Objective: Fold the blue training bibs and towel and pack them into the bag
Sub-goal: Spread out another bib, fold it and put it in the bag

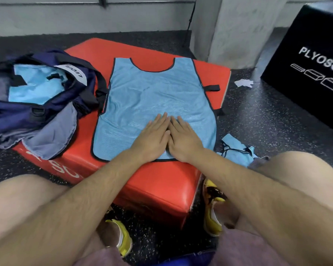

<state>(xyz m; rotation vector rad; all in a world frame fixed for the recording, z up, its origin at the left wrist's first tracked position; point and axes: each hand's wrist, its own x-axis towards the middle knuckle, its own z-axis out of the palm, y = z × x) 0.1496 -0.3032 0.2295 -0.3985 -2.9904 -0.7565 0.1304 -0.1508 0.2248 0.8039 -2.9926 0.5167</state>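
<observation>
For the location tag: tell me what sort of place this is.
Most likely a gym or training room. A red padded plyometric box stands on speckled dark flooring, a black box lettered PLYOSO sits nearby, and a blue mesh training bib lies spread on the red box.

Centre frame, light blue mesh on the bib, edged in black. Underneath, bright red on the pad, white lettering at lower left. Upper left, navy for the bag, white label, more light blue inside. Greyish blue on the towel just below. Black with white speckles across the floor. Upper right, black box, white print. Yellow shoes at the bottom.
</observation>
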